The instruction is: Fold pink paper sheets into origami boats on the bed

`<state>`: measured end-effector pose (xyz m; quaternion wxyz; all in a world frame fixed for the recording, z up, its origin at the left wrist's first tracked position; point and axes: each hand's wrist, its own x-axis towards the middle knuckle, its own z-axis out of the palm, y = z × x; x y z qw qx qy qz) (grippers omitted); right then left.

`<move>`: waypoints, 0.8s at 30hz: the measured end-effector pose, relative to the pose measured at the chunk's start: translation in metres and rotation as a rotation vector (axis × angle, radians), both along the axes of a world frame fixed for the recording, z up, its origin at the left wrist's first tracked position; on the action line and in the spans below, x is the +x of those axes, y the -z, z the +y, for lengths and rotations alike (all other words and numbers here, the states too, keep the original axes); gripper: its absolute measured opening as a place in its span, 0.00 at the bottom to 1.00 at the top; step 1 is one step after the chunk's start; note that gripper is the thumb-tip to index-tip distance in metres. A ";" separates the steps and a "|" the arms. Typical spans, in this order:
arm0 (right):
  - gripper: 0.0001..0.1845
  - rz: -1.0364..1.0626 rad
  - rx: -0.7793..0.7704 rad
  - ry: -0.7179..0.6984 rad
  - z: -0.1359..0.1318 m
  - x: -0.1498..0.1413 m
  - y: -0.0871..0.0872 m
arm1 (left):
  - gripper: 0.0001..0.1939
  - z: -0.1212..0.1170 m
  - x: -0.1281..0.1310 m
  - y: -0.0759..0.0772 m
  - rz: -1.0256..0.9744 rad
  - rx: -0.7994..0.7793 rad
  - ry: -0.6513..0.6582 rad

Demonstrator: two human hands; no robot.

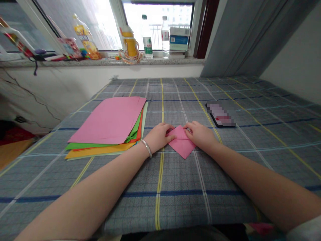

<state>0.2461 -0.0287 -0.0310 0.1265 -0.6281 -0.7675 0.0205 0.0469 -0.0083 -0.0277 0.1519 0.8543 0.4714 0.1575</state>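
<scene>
A small folded pink paper [181, 143] lies on the grey checked cloth [180, 180], one corner pointing toward me. My left hand [158, 136], with a silver bracelet on the wrist, rests on the paper's left upper edge with fingers curled and pressed down. My right hand [199, 134] presses the right upper edge, fingers bent onto the fold. Both hands meet at the paper's top.
A stack of coloured sheets [110, 125], pink on top, lies to the left. A phone [221, 115] sits to the right. Bottles [147, 36] and boxes [178, 40] stand on the window sill behind. A grey curtain [250, 36] hangs at right.
</scene>
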 end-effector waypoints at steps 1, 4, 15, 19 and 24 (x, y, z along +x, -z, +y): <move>0.15 -0.008 0.001 0.001 0.000 0.000 0.000 | 0.13 0.001 -0.003 -0.003 0.010 -0.038 -0.026; 0.15 -0.020 0.006 0.006 0.000 0.000 0.001 | 0.12 0.003 -0.013 -0.011 0.070 -0.170 -0.081; 0.15 -0.025 0.015 0.013 -0.001 0.000 0.001 | 0.13 0.005 -0.022 -0.024 0.184 -0.273 -0.080; 0.15 -0.009 0.032 0.014 -0.001 0.000 0.002 | 0.11 0.004 -0.022 -0.022 0.149 -0.262 -0.044; 0.15 -0.004 0.041 0.013 -0.002 0.001 0.002 | 0.10 0.005 -0.021 -0.023 0.212 -0.270 0.004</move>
